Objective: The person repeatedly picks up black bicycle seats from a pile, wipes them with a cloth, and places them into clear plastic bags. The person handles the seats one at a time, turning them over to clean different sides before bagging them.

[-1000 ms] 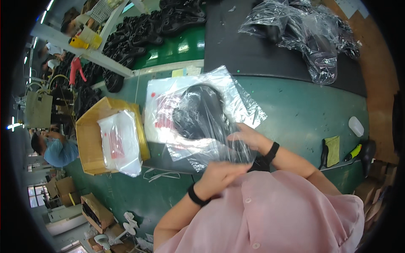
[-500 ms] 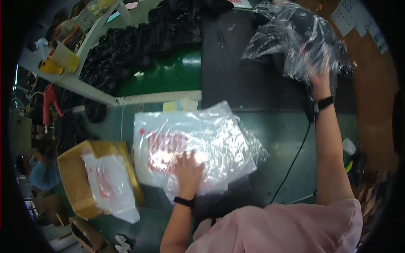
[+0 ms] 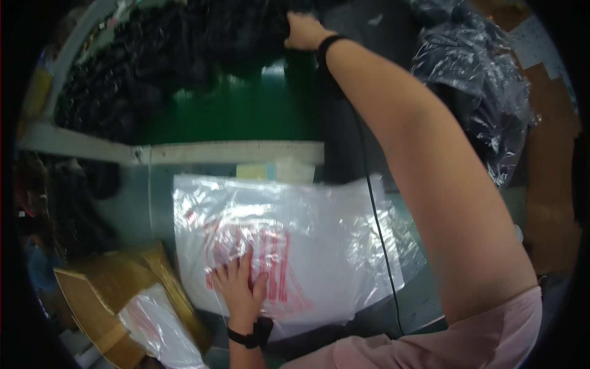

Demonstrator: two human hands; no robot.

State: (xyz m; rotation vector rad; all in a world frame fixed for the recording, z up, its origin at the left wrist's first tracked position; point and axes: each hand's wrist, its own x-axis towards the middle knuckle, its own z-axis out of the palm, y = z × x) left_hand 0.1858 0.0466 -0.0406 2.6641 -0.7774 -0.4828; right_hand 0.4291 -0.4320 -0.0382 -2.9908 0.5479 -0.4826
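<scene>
My left hand (image 3: pixel 238 286) lies flat with its fingers spread on a stack of clear and white plastic bags (image 3: pixel 326 246) with red print. My right arm stretches to the far side of the table, where my right hand (image 3: pixel 306 32) is at the near edge of a heap of black shoes (image 3: pixel 233 31). Its thumb and forefinger are bent round a dark shoe there, though blur hides the fingertips. To the right of that arm, a crumpled clear plastic bag (image 3: pixel 473 67) lies over something dark.
An open cardboard box (image 3: pixel 92 289) at the lower left holds another white plastic bag (image 3: pixel 163 326). A pale rail (image 3: pixel 233 152) crosses the table beyond the stack. A black cable (image 3: pixel 376 227) runs down over the bags. Brown cardboard (image 3: pixel 547 178) lies along the right.
My right hand has left the crumpled clear bag and swung left to the black shoes. My left hand stays on the stack. The whole view has shifted.
</scene>
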